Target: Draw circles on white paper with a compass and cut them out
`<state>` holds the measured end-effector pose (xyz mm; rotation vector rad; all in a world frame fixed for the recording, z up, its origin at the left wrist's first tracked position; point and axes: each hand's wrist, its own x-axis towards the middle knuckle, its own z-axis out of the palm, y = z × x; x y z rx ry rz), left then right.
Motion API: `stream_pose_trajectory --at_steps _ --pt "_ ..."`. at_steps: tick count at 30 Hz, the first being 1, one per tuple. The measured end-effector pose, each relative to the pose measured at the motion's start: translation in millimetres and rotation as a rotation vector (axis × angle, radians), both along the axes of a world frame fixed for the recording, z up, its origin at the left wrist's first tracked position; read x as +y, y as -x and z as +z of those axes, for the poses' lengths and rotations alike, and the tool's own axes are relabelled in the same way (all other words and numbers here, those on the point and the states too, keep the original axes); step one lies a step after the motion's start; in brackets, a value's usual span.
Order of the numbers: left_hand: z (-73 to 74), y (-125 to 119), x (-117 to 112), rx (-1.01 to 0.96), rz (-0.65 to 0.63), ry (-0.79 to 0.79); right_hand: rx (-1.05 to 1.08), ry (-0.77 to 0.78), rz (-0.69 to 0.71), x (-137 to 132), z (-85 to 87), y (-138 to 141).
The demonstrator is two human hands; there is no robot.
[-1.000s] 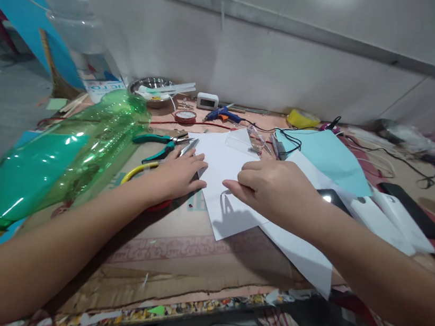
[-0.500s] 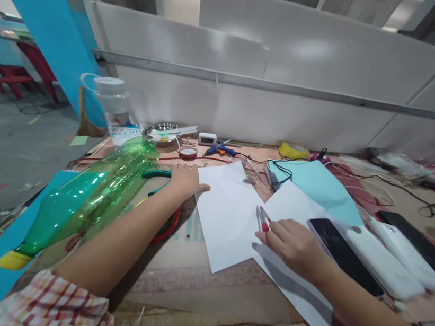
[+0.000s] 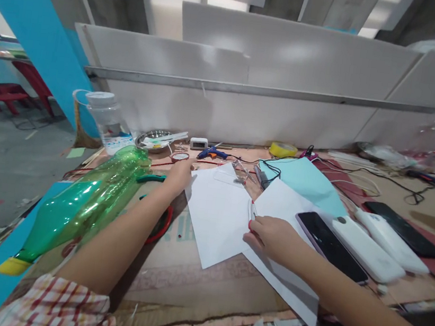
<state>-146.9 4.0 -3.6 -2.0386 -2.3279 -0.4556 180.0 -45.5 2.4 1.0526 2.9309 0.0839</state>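
My left hand (image 3: 179,175) reaches to the far left corner of a white paper sheet (image 3: 216,216), close to green-handled pliers (image 3: 151,178); its fingers curl, and what they touch is hidden. My right hand (image 3: 272,237) rests on a second white sheet (image 3: 290,204) and pinches a small red-and-silver tool (image 3: 252,210), like a pen or tweezers, with its tip pointing away from me. Both sheets lie on a cardboard mat (image 3: 193,288).
A big green plastic bottle (image 3: 84,204) lies on its side at the left. A dark phone (image 3: 329,244), white cases (image 3: 368,252), another black phone (image 3: 403,227), light blue paper (image 3: 305,182), a blue glue gun (image 3: 211,153), yellow tape (image 3: 282,149), a steel bowl (image 3: 152,140) and cables surround the sheets.
My right hand drew back from the middle of the paper toward me and now shows the red-tipped tool. My left hand slid farther away along the paper's left edge. The view tilted up.
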Motion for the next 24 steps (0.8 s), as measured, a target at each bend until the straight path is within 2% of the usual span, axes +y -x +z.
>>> stream_pose_trajectory --at_steps 3,7,12,17,21,24 --pt "4.6 4 7 0.030 0.025 0.068 0.014 0.030 -0.051 3 5.8 7" --pt "-0.8 5 15 0.069 0.070 0.159 0.029 0.077 -0.144 11 3.8 9" --pt "-6.9 6 17 0.066 0.126 0.136 0.024 0.135 -0.170 17 0.4 6" --pt "11.0 13 21 0.066 0.206 0.068 0.038 0.174 -0.182 19 -0.6 2" --pt "21.7 19 21 0.057 0.154 0.118 0.039 0.158 -0.216 23 5.7 3" --pt "16.5 25 5 0.069 0.095 0.205 0.078 0.135 -0.195 13 18.3 8"
